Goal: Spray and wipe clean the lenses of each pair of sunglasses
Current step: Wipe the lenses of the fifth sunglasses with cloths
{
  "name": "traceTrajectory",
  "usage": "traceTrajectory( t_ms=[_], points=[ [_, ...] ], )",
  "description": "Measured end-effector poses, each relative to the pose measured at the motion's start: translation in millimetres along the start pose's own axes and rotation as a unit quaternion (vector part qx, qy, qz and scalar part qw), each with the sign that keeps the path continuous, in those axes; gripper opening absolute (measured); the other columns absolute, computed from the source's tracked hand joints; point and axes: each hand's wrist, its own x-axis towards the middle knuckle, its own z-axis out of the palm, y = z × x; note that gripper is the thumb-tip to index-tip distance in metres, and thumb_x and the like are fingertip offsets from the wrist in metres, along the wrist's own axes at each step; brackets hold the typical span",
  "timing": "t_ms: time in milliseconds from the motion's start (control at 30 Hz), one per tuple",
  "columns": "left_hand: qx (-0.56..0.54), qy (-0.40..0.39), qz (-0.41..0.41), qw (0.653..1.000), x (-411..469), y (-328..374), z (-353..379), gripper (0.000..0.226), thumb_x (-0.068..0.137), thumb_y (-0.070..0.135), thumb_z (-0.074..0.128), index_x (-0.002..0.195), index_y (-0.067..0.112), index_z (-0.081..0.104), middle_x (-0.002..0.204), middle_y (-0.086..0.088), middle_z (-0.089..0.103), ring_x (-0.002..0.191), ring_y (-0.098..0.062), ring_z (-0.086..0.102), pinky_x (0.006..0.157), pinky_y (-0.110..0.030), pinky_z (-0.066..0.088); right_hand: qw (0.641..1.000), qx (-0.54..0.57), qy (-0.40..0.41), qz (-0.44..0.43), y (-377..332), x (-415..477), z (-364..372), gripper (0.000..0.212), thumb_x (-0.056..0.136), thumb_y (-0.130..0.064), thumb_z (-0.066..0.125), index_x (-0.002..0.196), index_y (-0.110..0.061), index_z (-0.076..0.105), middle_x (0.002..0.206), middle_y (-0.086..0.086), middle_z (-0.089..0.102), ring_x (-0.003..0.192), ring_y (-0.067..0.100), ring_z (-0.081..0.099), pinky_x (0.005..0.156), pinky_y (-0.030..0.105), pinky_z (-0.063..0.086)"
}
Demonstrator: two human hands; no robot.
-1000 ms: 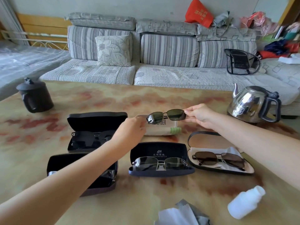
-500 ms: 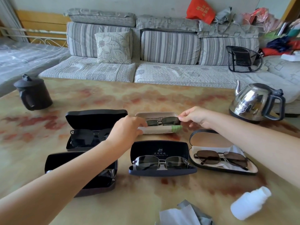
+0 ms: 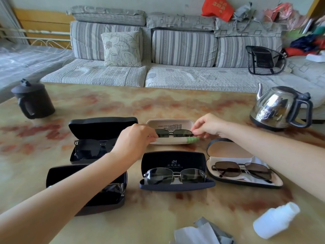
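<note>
On the mottled desk (image 3: 158, 106) I see the sunglasses (image 3: 174, 133) lying crosswise in the white case (image 3: 168, 123) just behind the navy case (image 3: 173, 160), left grip (image 3: 135, 138) pinching one end, right grip (image 3: 209, 126) pinching the other.

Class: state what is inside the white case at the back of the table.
Sunglasses are in the white case, the left hand and right hand pinching their ends. Their temples and the case floor are hidden.
</note>
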Motion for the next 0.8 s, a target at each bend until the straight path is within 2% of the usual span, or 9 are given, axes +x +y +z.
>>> traceTrajectory(
  t_ms=[67,267,400,500,600,700,800],
  points=[
    [0.002,-0.003,-0.004,1.000,-1,0,-1,0.017,0.093,0.022,0.063,0.106,0.021,0.074,0.106,0.001,0.070,0.093,-0.018,0.065,0.080,-0.026,0.048,1.000,-0.015,-0.004,-0.008,0,-1,0,0.012,0.088,-0.003,0.068,0.099,0.001,0.070,0.071,0.001,0.065,0.048,0.001,0.057,0.042,0.012,0.044],
    [0.008,-0.004,-0.012,1.000,-1,1,-1,0.019,0.093,0.025,0.063,0.109,0.023,0.072,0.108,0.003,0.070,0.093,-0.017,0.065,0.077,-0.022,0.045,1.000,-0.020,-0.001,-0.022,2,-3,-5,0.013,0.090,-0.006,0.066,0.101,0.001,0.069,0.085,0.008,0.071,0.068,0.013,0.065,0.051,0.015,0.051],
    [0.003,0.003,-0.023,1.000,2,2,0,0.024,0.093,0.025,0.062,0.116,0.023,0.070,0.113,0.003,0.069,0.097,-0.018,0.064,0.077,-0.021,0.040,0.998,-0.044,0.011,-0.040,3,-4,-7,0.011,0.090,-0.008,0.067,0.098,-0.002,0.070,0.092,0.014,0.071,0.076,0.018,0.064,0.075,0.033,0.057],
    [0.010,-0.004,-0.023,1.000,3,3,1,0.023,0.094,0.025,0.061,0.116,0.023,0.069,0.114,0.003,0.069,0.099,-0.018,0.064,0.078,-0.022,0.041,0.996,-0.066,0.013,-0.052,2,-6,-4,0.006,0.090,-0.012,0.067,0.092,-0.008,0.071,0.093,0.014,0.073,0.080,0.020,0.066,0.084,0.043,0.056],
    [0.010,-0.003,-0.021,1.000,3,2,2,0.024,0.094,0.025,0.061,0.116,0.022,0.069,0.114,0.002,0.069,0.099,-0.018,0.064,0.080,-0.024,0.043,0.994,-0.079,0.028,-0.064,0,-10,-4,0.007,0.091,-0.015,0.067,0.090,-0.009,0.071,0.091,0.014,0.074,0.079,0.020,0.067,0.084,0.046,0.055],
    [0.008,-0.002,-0.023,1.000,2,0,1,0.024,0.094,0.022,0.061,0.116,0.021,0.070,0.113,0.002,0.069,0.098,-0.018,0.064,0.081,-0.024,0.044,0.993,-0.087,0.032,-0.071,-4,-14,-5,0.012,0.092,-0.014,0.065,0.091,-0.005,0.072,0.091,0.011,0.074,0.071,0.012,0.065,0.076,0.040,0.053],
    [0.012,0.002,-0.019,1.000,3,0,0,0.021,0.093,0.018,0.062,0.112,0.021,0.071,0.110,0.003,0.070,0.098,-0.018,0.064,0.080,-0.024,0.045,0.992,-0.097,0.031,-0.079,-8,-20,-6,0.010,0.091,-0.013,0.065,0.088,-0.006,0.072,0.089,0.011,0.074,0.070,0.014,0.064,0.074,0.039,0.054]
  ],
)
